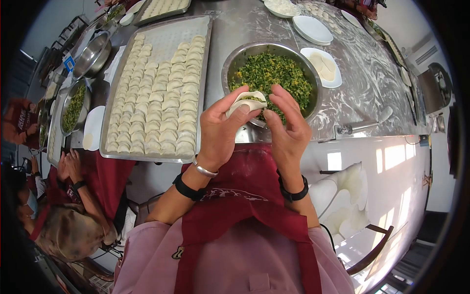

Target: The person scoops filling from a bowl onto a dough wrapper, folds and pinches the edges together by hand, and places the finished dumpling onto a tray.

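Observation:
My left hand (223, 122) is closed on a dumpling wrapper (248, 102), which is folded partway around green filling. Close to the wrapper's right edge, my right hand (290, 115) has its thumb and fingers apart with nothing between them. Both hands are over the near edge of a steel bowl (227, 73) of chopped green and yellow filling (274, 73). Left of the bowl lies a large tray (205, 49) with rows of folded dumplings (156, 98).
A plate of round wrappers (323, 67) and stacked white plates (313, 29) stand right of the bowl. A metal-handled tool (357, 126) lies near the table's front edge. At the left, a co-worker's hands (70, 165) are beside another filling bowl (76, 105).

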`<action>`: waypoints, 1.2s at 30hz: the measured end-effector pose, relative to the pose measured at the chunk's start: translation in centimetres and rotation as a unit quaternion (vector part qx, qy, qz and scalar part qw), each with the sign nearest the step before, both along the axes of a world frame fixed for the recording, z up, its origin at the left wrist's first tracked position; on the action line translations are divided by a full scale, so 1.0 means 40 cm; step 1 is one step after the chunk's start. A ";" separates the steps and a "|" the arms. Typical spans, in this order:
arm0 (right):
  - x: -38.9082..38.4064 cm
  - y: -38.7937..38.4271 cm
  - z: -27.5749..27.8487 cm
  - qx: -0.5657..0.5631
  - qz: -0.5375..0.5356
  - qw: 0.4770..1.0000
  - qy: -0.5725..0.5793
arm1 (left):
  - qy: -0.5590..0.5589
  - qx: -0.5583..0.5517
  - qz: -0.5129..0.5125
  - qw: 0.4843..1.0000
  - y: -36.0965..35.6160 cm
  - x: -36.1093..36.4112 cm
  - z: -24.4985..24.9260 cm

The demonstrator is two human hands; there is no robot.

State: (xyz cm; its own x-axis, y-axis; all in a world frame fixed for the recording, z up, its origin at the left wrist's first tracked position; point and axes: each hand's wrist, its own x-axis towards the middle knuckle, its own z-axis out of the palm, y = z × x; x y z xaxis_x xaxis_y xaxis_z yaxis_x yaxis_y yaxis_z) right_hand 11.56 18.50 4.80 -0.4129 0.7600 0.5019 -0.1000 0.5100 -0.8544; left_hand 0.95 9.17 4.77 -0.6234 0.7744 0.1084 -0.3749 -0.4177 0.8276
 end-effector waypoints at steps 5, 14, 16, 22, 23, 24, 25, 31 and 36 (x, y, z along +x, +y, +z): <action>-0.003 0.009 -0.020 0.018 0.019 1.000 -0.007 | 0.004 -0.006 -0.002 1.000 0.005 0.009 -0.004; 0.010 0.052 -0.021 -0.009 0.000 1.000 -0.002 | -0.009 -0.012 -0.015 1.000 0.008 0.005 -0.015; 0.018 0.065 -0.002 0.037 0.028 0.999 -0.028 | -0.007 -0.013 -0.019 1.000 0.008 0.003 -0.017; 0.009 0.060 0.014 0.106 0.119 0.986 -0.052 | 0.000 -0.024 -0.038 0.999 0.004 0.009 -0.010; 0.007 0.060 0.010 0.113 0.120 0.985 -0.057 | 0.004 -0.027 -0.040 0.999 0.004 0.009 -0.012; 0.007 0.060 0.009 0.109 0.119 0.985 -0.062 | 0.009 -0.030 -0.043 0.999 0.004 0.010 -0.016; 0.007 0.061 0.009 0.105 0.117 0.985 -0.068 | 0.013 -0.033 -0.045 0.998 0.004 0.010 -0.020; -0.005 0.069 -0.005 -0.068 0.144 0.987 -0.001 | 0.018 -0.024 -0.058 0.998 0.015 0.015 -0.028; -0.015 0.060 0.021 -0.190 0.126 0.973 0.028 | 0.016 -0.029 -0.043 0.999 0.022 0.011 -0.024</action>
State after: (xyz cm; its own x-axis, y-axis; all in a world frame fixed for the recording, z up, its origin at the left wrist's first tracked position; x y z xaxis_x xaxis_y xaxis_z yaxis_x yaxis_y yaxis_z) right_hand 10.97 20.88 5.63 -0.5904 0.7733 0.2313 -0.2333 0.1109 -0.9661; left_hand 1.37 10.04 3.82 -0.5509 0.8307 0.0800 -0.3813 -0.3357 0.8614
